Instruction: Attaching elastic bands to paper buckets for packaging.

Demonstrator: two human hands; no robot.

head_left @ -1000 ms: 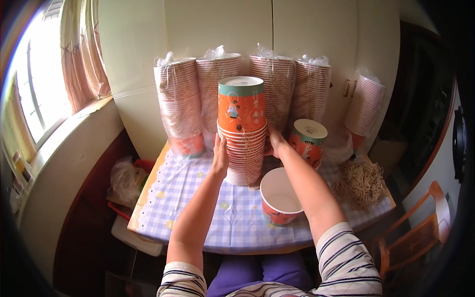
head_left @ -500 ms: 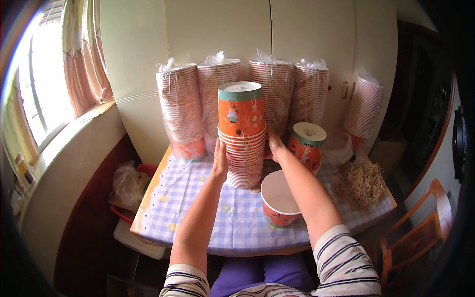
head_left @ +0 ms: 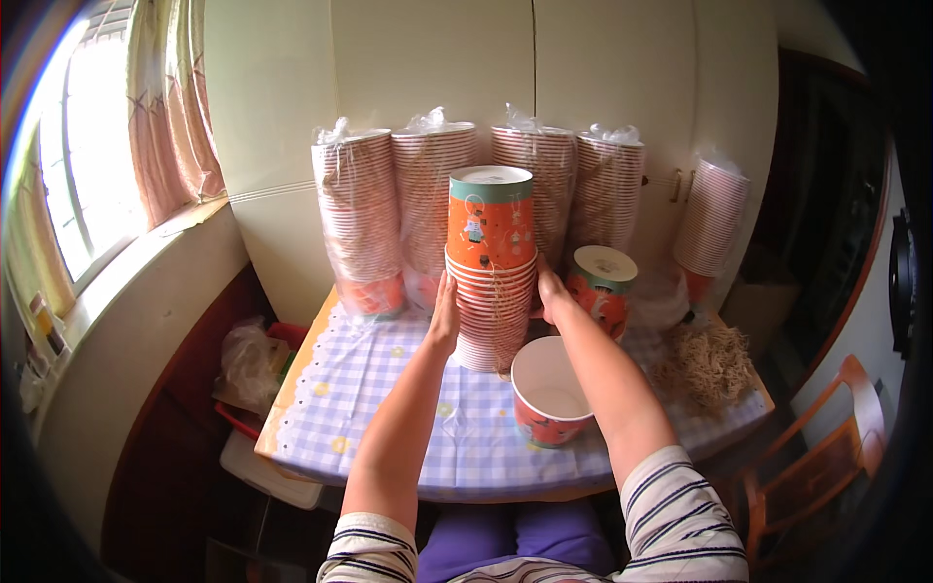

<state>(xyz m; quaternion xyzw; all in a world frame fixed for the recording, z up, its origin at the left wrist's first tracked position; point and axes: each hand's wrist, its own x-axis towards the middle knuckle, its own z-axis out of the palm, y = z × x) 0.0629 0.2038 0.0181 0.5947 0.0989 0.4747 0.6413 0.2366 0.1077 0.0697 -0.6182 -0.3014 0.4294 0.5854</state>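
Observation:
An upside-down stack of orange paper tubs (head_left: 491, 230) with a green band and white base stands upright in front of me. My left hand (head_left: 446, 316) presses along its left side with the fingers pointing up. From the right, my right hand (head_left: 551, 294) grips the stack, its fingertips partly hidden behind it. Thin twine (head_left: 501, 330) hangs down the front of the rims. Below my right forearm, a single open paper tub (head_left: 552, 384) sits mouth up, partly covered by the arm. Behind that forearm stand more upside-down tubs (head_left: 604, 277).
Several tall bagged stacks of tubs (head_left: 357, 223) line the back by the cabinet (head_left: 428, 58), with another bagged stack (head_left: 711, 219) at the far right. A heap of twine (head_left: 714, 367) lies on the checked tablecloth (head_left: 389, 442). A wooden chair (head_left: 816, 457) stands at right.
The stack of tubs has shifted to the right, with both hands still against its sides. The single open tub has stayed in place.

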